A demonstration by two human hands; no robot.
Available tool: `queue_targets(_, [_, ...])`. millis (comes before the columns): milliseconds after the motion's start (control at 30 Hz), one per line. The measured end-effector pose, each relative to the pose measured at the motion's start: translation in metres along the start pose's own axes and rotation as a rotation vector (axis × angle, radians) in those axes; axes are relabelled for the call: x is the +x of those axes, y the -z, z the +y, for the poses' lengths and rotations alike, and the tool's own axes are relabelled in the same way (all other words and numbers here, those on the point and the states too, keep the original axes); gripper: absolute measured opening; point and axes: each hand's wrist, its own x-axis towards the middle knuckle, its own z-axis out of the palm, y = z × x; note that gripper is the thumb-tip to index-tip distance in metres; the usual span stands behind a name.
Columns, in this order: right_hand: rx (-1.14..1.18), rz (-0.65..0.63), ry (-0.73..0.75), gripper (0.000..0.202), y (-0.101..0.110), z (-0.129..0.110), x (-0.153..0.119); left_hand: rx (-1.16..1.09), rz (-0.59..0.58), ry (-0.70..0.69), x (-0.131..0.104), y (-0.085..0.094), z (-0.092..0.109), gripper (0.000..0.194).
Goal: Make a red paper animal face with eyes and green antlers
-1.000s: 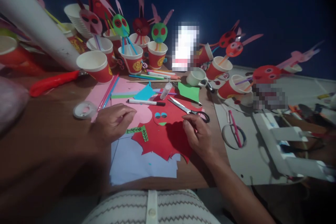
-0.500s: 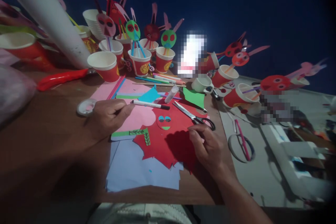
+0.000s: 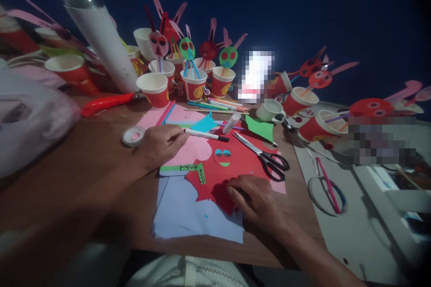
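My left hand (image 3: 164,145) is closed on the end of a white marker (image 3: 204,134) with a black cap, which points right over the papers. Curled fingers of my right hand (image 3: 251,195) rest low over the red paper (image 3: 202,190); whether they pinch anything is hidden. On that paper lies a small red face (image 3: 222,158) with blue eyes and a green mouth. Black-handled scissors (image 3: 266,157) lie with blades parted, just above my right hand. A green strip (image 3: 202,174) with drawn leaves sits left of the face. A glue stick (image 3: 231,123) is beyond the marker.
Red paper cups (image 3: 153,89) with paper animal heads on straws line the back. A white mug (image 3: 270,111) and green paper (image 3: 259,128) are behind the scissors. A tape roll (image 3: 133,136) lies beside my left hand, a plastic bag (image 3: 33,116) at far left.
The view has shifted, so things appear further right. My right hand has moved left and nearer, away from the scissors' handles. My left hand still grips the marker.
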Motion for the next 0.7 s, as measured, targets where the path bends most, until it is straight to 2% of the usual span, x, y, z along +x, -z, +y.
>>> queue_targets(233, [0.020,-0.060,0.021,0.013,-0.0041,-0.0033,0.0041,-0.088,-0.109,-0.115,-0.0043,-0.0014,0.0050,0.019])
queue_targets(400, [0.013,-0.088,-0.002,0.017,-0.0043,-0.0022,0.0031,-0.101,-0.139,-0.192,-0.0071,-0.0046,0.0058,0.018])
queue_targets(567, [0.017,-0.086,0.001,0.018,-0.0043,-0.0051,0.0035,-0.097,-0.209,-0.185,-0.0091,-0.0060,0.0085,0.018])
queue_targets(700, [0.033,-0.086,0.009,0.016,-0.0031,-0.0071,0.0038,-0.099,-0.195,-0.188,-0.0101,-0.0081,0.0079,0.017])
